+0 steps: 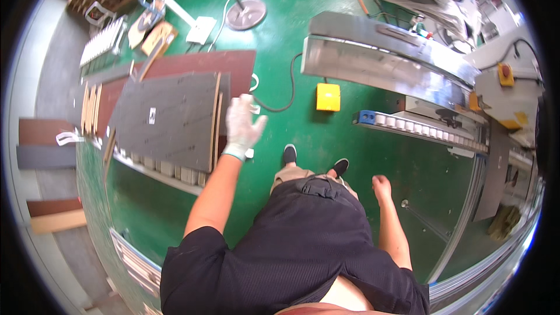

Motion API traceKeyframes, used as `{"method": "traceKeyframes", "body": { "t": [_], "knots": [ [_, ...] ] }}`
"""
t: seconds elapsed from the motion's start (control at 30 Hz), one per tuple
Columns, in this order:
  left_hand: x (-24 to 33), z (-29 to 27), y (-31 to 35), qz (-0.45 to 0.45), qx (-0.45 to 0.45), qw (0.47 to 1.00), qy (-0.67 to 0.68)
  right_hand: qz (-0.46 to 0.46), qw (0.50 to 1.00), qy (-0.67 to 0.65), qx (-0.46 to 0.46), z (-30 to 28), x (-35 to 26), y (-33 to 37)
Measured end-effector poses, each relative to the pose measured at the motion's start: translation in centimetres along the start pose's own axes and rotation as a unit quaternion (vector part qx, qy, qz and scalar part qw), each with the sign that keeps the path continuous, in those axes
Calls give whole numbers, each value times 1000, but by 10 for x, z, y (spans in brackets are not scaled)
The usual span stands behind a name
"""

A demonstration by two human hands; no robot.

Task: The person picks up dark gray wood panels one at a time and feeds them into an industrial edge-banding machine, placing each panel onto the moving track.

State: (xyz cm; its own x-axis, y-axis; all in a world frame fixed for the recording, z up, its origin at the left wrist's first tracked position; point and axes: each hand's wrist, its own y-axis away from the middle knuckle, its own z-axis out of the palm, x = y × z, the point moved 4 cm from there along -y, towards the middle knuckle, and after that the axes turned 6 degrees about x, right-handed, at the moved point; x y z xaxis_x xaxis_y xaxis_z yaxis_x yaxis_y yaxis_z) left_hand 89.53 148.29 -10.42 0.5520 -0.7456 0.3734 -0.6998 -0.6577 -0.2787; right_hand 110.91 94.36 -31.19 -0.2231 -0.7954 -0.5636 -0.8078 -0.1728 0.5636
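Observation:
My left hand (242,128) wears a white glove, its fingers apart and holding nothing. It is beside the right edge of a stack of dark grey panels (175,114); whether it touches that edge I cannot tell. A reddish-brown board (240,67) shows behind the stack. On the stack's top is a small white label (152,116). My bare right hand (381,188) hangs low at my right side, fingers curled in, with nothing visible in them. Nearest to it is a row of white rollers (417,127) on a machine frame.
A yellow box (328,97) sits on the green floor (291,125) ahead of my feet, near a dark cable (291,84). To the right stands a long metal machine (385,61). Farther off is a round stand base (246,14). Wooden strips (91,109) lie left of the stack.

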Motion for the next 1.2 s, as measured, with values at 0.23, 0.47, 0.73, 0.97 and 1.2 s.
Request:
{"method": "traceKeyframes", "body": {
  "t": [0.23,0.47,0.73,0.97,1.2],
  "knots": [
    [-136,-40,162,-121,-90,967,-203,-100,994,46,-24,45,-134,-32],
    [-148,-58,210,-290,45,948,-126,-171,956,49,-234,193,-242,21],
    [-162,-61,228,-652,194,617,395,-207,882,49,-420,307,-401,121],
    [-197,-48,267,-528,135,804,237,-133,846,51,-513,384,-442,198],
    [-179,-77,238,-574,64,767,279,-42,895,-18,-443,426,-435,187]
  ]
}}
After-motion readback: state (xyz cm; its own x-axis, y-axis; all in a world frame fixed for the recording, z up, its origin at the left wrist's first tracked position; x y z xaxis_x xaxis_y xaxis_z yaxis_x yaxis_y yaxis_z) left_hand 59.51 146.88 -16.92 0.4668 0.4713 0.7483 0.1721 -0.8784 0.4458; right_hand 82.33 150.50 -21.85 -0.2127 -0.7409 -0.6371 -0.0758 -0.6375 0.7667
